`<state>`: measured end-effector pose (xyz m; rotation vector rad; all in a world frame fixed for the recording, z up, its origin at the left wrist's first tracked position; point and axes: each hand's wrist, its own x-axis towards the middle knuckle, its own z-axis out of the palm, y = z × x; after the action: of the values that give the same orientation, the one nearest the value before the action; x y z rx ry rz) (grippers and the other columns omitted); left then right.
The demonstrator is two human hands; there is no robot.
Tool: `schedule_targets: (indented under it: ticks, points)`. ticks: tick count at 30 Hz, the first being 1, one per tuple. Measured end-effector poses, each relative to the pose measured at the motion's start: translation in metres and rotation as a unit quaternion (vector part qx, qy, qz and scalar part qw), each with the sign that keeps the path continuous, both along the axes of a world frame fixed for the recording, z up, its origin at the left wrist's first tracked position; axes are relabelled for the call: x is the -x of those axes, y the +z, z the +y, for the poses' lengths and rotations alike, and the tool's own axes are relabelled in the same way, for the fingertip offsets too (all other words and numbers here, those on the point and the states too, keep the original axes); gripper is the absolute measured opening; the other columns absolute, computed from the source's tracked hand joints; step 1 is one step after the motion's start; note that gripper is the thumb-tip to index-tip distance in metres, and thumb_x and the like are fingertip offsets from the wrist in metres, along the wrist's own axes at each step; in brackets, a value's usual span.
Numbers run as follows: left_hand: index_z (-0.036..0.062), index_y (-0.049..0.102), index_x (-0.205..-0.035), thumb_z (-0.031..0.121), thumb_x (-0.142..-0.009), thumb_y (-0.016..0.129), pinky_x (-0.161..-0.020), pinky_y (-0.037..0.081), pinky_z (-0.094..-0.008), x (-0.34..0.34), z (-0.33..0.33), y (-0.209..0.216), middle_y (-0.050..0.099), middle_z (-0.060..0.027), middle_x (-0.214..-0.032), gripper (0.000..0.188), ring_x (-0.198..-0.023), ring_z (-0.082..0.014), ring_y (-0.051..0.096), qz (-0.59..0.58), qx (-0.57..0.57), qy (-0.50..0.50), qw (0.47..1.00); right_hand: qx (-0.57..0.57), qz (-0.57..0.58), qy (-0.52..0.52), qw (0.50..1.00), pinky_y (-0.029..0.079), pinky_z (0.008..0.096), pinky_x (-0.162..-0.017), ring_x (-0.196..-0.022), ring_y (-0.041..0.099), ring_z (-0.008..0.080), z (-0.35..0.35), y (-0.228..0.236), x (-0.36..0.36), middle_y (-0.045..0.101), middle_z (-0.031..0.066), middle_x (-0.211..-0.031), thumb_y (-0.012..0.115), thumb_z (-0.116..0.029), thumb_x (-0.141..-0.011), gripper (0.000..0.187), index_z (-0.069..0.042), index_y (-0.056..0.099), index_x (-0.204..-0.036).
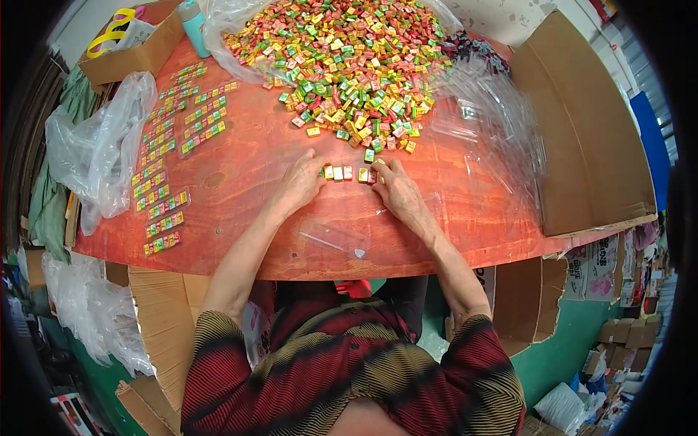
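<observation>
A short row of small coloured boxes (337,174) lies on the red wooden table (254,211), with a gap toward its right side. At the row's left end, my left hand (299,182) has its curled fingertips on a yellow-green box. My right hand (400,192) pinches a box at the right end, partly hidden by the fingers. A green-sided box (369,155) sits just beyond the row, near the front of a large heap of similar boxes (349,65). Nearer the table edge lies a clear plastic sleeve (325,240).
Several packed rows of boxes (156,182) are laid out at left, beside a crumpled plastic bag (105,145). At right, clear sleeves (494,123) are piled before an upright cardboard box (582,131). A turquoise bottle (193,29) and a carton (134,62) stand far left.
</observation>
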<state>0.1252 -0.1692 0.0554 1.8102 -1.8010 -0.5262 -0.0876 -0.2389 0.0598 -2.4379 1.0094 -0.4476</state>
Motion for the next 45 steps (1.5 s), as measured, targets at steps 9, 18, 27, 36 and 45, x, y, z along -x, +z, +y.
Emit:
schedule_targets:
  ticks: [9, 18, 27, 36, 45]
  points:
    - [0.0059, 0.055, -0.108, 0.009, -0.069, 0.068, -0.073, 0.042, -0.0366, 0.017, -0.008, -0.002, 0.046, -0.0116, -0.086, 0.042, -0.083, -0.0288, 0.051, 0.015, 0.008, -0.043, 0.999, 0.013, -0.01, 0.057, 0.998, 0.044, 0.0389, -0.076, -0.09, 0.053, 0.0322, -0.01, -0.004, -0.005, 0.05, 0.0143, -0.097, 0.062, -0.008, -0.075, 0.035, -0.007, 0.052, -0.108]
    - [0.009, 0.06, -0.101, 0.012, -0.071, 0.067, -0.07, 0.043, -0.0383, 0.032, 0.003, -0.002, 0.048, -0.012, -0.086, 0.031, -0.083, -0.03, 0.053, -0.004, 0.049, -0.004, 0.999, 0.055, -0.048, 0.047, 0.996, 0.045, 0.0393, -0.071, -0.085, 0.054, 0.0325, 0.002, -0.011, -0.009, 0.052, 0.0137, -0.093, 0.061, -0.01, -0.075, 0.029, -0.007, 0.056, -0.103]
    - [0.0083, 0.061, -0.1, 0.014, -0.073, 0.065, -0.068, 0.044, -0.039, 0.029, 0.05, 0.032, 0.048, -0.0139, -0.085, 0.028, -0.082, -0.0323, 0.053, -0.02, -0.007, -0.01, 1.0, -0.008, -0.037, -0.012, 0.999, 0.047, 0.0401, -0.061, -0.073, 0.057, 0.0336, 0.069, 0.02, -0.01, 0.054, 0.0149, -0.087, 0.059, -0.015, -0.077, 0.024, -0.008, 0.057, -0.101]
    - [0.0072, 0.058, -0.104, 0.009, -0.068, 0.067, -0.068, 0.042, -0.0364, 0.032, 0.098, 0.017, 0.047, -0.0118, -0.082, 0.036, -0.077, -0.028, 0.05, -0.038, 0.061, -0.053, 0.996, -0.042, 0.005, -0.058, 0.997, 0.047, 0.0397, -0.063, -0.079, 0.056, 0.0323, 0.131, 0.016, -0.01, 0.049, 0.0158, -0.091, 0.059, -0.014, -0.078, 0.033, -0.006, 0.052, -0.109]
    - [0.0057, 0.054, -0.109, 0.012, -0.07, 0.067, -0.073, 0.044, -0.0375, 0.031, 0.103, 0.016, 0.049, -0.0148, -0.096, 0.041, -0.087, -0.031, 0.052, -0.016, 0.056, -0.043, 0.997, -0.05, -0.044, -0.034, 0.997, 0.047, 0.0382, -0.062, -0.077, 0.056, 0.0308, 0.123, 0.016, 0.006, 0.05, 0.0139, -0.089, 0.061, -0.013, -0.076, 0.035, -0.008, 0.053, -0.11]
